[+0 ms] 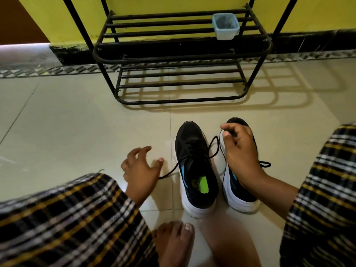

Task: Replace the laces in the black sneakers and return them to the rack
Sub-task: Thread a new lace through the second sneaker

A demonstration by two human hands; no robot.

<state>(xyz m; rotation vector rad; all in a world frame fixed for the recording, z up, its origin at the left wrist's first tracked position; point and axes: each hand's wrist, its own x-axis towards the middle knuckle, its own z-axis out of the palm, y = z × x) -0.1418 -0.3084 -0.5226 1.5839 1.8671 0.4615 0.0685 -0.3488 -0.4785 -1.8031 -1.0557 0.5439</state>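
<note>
Beyond both hands stands a black metal rack (181, 54) made of round bars, against a yellow wall; its two visible shelves carry no shoes. On the upper shelf, far beyond the right hand (240, 151), sits a small square container (225, 26) of clear plastic with something dark inside; what it is cannot be told. The floor (77, 116) is of pale glossy tiles. Two black sneakers with thick white soles stand side by side on it, toes toward the rack. The left sneaker (194, 166) is between the hands, with a green insole and blue lining showing in its opening. The right sneaker (238, 193) is mostly covered by the right hand, which pinches a thin black lace (212, 149) between curled fingers, above the toe. The lace runs from there to the left sneaker, and one end lies on the floor just beside the left hand (141, 170). The left hand is spread wide and holds nothing. Checked cloth (67, 218) covers the knees near both wrists, and a bare foot (173, 241) is below the sneakers.
</note>
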